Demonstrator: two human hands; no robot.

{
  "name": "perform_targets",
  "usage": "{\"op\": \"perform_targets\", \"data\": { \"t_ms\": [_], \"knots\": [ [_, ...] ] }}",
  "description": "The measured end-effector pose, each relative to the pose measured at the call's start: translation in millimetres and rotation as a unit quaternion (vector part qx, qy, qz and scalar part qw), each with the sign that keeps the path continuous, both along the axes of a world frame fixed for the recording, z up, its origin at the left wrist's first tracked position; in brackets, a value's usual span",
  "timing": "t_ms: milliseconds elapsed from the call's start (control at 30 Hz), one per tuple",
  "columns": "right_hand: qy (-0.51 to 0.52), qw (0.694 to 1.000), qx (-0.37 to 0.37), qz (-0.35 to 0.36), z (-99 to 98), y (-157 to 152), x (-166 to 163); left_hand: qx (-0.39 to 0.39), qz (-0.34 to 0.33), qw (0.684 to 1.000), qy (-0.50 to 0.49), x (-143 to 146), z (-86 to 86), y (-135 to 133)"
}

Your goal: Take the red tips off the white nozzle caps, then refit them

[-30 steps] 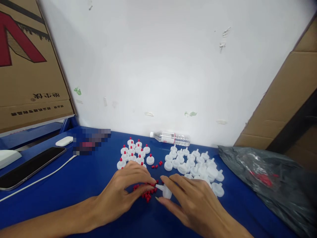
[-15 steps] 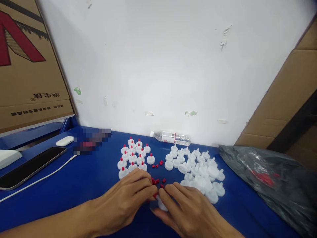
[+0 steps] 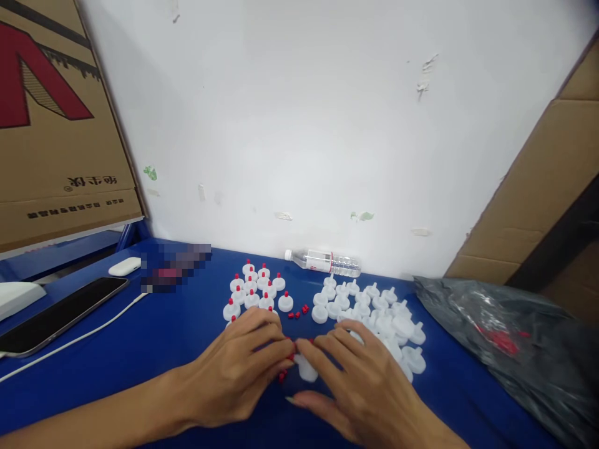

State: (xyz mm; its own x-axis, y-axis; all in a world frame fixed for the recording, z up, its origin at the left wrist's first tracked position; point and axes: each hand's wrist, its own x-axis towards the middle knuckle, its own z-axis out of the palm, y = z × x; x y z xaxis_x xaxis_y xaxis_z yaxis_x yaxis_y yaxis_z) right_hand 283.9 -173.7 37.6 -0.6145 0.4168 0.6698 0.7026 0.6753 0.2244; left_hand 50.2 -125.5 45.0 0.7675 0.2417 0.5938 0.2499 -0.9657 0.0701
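Both my hands meet low in the middle of the blue table [image 3: 154, 349]. My right hand [image 3: 360, 380] grips a white plastic cap [image 3: 307, 369] by its round base. My left hand [image 3: 243, 368] pinches a small red tip [image 3: 291, 357] against the cap's nozzle. A few loose red tips [image 3: 282, 376] lie under my fingers. Behind my left hand stands a group of white caps with red tips on them [image 3: 255, 290]. Behind my right hand lies a heap of plain white caps [image 3: 374, 312].
A clear water bottle [image 3: 322, 262] lies against the white wall. A black plastic bag [image 3: 505, 340] fills the right side. At the left are a dark tablet [image 3: 56, 315], a white cable [image 3: 79, 337], a white earbud case [image 3: 124, 266] and a cardboard box [image 3: 51, 125].
My hands drew together over the white cap, the left bringing a red tip to its nozzle. They shifted slightly toward me and then back up.
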Motion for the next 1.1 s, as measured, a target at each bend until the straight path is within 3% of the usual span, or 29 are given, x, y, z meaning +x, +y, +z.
{"op": "perform_targets", "data": {
  "t_ms": [167, 367, 700, 867, 1100],
  "knots": [
    [0.028, 0.994, -0.047, -0.093, 8.7, 8.0, 17.3, 0.047, 0.078, 0.996, -0.015, -4.6, -4.1, 21.0],
    [0.0, 0.98, -0.06, -0.19, 4.9, 19.5, 32.8, 0.02, 0.095, 0.994, 0.044, -7.0, -9.2, 34.0],
    [-0.031, 0.977, -0.083, -0.192, -2.9, 22.6, 35.6, 0.009, 0.111, 0.988, 0.104, -11.5, -16.5, 39.1],
    [-0.027, 0.977, -0.091, -0.192, -4.2, 22.9, 35.7, 0.029, 0.154, 0.978, 0.141, -14.1, -16.4, 45.7],
    [-0.033, 0.978, -0.082, -0.191, -4.8, 23.4, 35.9, 0.044, 0.174, 0.976, 0.123, -15.9, -17.1, 52.2]
  ]
}}
